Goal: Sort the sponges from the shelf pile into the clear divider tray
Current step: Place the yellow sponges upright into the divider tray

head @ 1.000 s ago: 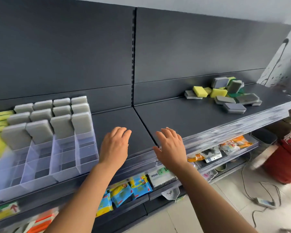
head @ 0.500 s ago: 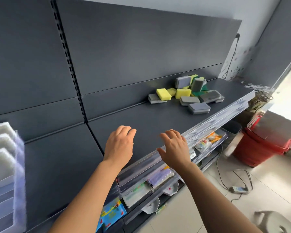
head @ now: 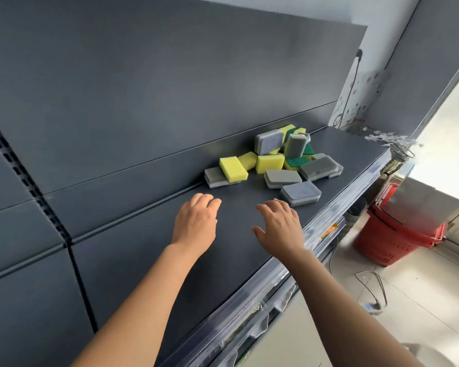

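- The left hand (head: 196, 223) hovers over the dark shelf (head: 133, 260), fingers loosely extended, holding nothing.
- The right hand (head: 278, 226), just beside it, is likewise spread and empty, fingertips near the closest grey sponge (head: 300, 192).
- The sponge pile (head: 276, 160) lies further right along the shelf; the clear divider tray is out of view.
- This looks like the reach for a fresh pick. The next move calls for curling fingers round one sponge, probably that nearest grey one.
- Compared with half a second ago, the tray's edge has left the view and the pile sits closer to both hands.
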